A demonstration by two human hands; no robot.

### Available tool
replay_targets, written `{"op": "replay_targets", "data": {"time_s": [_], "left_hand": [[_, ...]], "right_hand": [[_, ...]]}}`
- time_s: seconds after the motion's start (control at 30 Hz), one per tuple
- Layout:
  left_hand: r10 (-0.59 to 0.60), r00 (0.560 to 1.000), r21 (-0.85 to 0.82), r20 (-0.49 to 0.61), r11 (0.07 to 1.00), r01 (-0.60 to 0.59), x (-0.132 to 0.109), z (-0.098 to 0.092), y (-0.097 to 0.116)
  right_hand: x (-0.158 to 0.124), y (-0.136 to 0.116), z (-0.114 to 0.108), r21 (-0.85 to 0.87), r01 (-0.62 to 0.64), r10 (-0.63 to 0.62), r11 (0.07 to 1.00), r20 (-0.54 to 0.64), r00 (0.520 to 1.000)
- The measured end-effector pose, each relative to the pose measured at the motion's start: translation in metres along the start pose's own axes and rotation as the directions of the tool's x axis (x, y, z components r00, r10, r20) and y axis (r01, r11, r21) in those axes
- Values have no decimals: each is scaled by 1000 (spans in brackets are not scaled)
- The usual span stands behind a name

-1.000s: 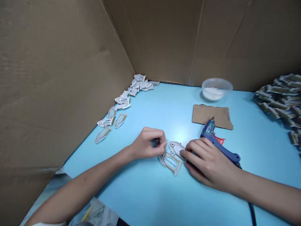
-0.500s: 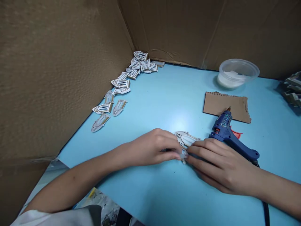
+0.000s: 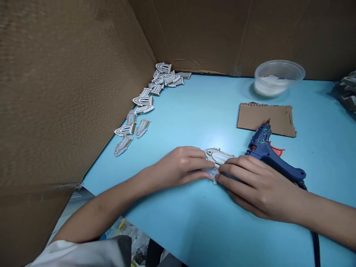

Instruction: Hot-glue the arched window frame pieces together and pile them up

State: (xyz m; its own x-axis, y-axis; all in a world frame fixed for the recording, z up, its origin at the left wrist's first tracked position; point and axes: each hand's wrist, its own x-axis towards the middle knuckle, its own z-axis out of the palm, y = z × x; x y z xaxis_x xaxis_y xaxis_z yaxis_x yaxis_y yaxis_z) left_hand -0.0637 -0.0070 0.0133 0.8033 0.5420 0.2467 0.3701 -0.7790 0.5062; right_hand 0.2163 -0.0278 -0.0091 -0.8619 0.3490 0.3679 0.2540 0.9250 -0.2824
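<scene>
Low over the middle of the blue table, my left hand (image 3: 188, 165) pinches a small, pale arched window-frame piece (image 3: 214, 175) between thumb and fingers. My right hand (image 3: 254, 187) comes from the other side, its fingertips closed at the same piece's right edge. Much of that piece is covered by the fingers. Just behind it lies another arched window frame (image 3: 219, 156), grey-white with a long opening, partly hidden by my right hand. Right behind my right hand rests a blue glue gun (image 3: 267, 146) with a red trigger, its nozzle over a cardboard piece (image 3: 278, 116).
Several arched window frames (image 3: 143, 101) lie scattered and heaped along the left cardboard wall (image 3: 69, 92). A clear round tub (image 3: 279, 74) with white material stands at the back right. Dark grey pieces (image 3: 347, 92) sit at the far right. The glue gun's black cord (image 3: 315, 248) runs under my right arm.
The camera view has shifted slightly. My left fingers have closed in nearer the small window piece, and both hands stay at it. The glue gun and the heaped frames lie as before.
</scene>
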Motion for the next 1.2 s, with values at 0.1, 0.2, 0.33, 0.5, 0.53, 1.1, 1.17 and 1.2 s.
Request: {"op": "replay_targets", "data": {"time_s": [0.1, 0.2, 0.33, 0.5, 0.53, 1.1, 1.17, 1.2], "left_hand": [[-1, 998, 12, 62, 1000, 0, 0, -2, -2], [3, 997, 18, 72, 1000, -4, 2, -3, -1], [-12, 998, 19, 64, 1000, 11, 3, -3, 0], [-44, 997, 4, 59, 999, 44, 2, 1, -1], [-41, 998, 2, 50, 999, 41, 2, 2, -2], [74, 995, -90, 71, 994, -67, 4, -10, -14], [83, 996, -38, 19, 996, -83, 4, -5, -15], [82, 997, -15, -9, 997, -82, 5, -3, -16]], "right_hand": [[0, 0, 0, 4, 3, -3, 1000, -7, 1000], [1, 1, 0, 5, 5, -5, 1000, -12, 1000], [0, 1, 1, -15, 4, -4, 1000, -13, 1000], [-2, 0, 3, -62, 68, -69, 996, -21, 997], [-2, 0, 3, -71, 81, -82, 994, -21, 996], [2, -3, -23, -455, -159, 144, 876, -68, 987], [0, -4, -38, -614, -333, 356, 715, -90, 930], [-4, -5, -44, -678, -396, 458, 619, -99, 884]]}}
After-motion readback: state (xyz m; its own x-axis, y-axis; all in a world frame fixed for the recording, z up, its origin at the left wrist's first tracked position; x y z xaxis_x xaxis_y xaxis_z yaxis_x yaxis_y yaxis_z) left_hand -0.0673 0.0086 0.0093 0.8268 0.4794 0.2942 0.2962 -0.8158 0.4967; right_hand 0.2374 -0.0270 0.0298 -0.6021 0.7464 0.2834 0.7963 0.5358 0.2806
